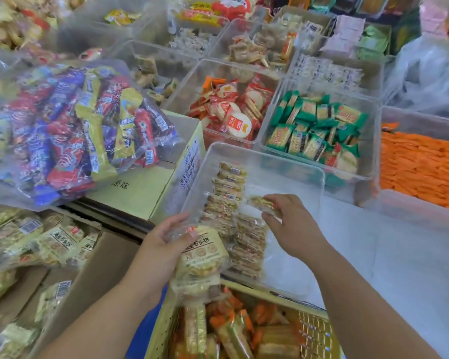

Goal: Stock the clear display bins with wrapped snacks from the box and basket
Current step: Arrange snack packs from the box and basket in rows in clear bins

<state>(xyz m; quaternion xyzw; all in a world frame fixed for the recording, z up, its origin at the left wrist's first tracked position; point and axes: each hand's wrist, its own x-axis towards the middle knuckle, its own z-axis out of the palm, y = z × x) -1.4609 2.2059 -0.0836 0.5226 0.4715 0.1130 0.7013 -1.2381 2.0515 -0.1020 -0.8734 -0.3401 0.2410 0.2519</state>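
Green-wrapped crackers; orange packs; red-white rice crackers; yellow basket.

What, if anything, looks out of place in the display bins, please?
An orange packet sits at the back left corner of the red-and-white cracker bin, unlike its neighbours. A round cracker pack likewise lies at the front right of the green-packet bin.

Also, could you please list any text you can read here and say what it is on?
"原味": flap of the cardboard box.
"石头饼", only partly legible: pack held in the left hand.
Box-side print, the barcodes, the snack in the right hand and all else: too blurred to read.
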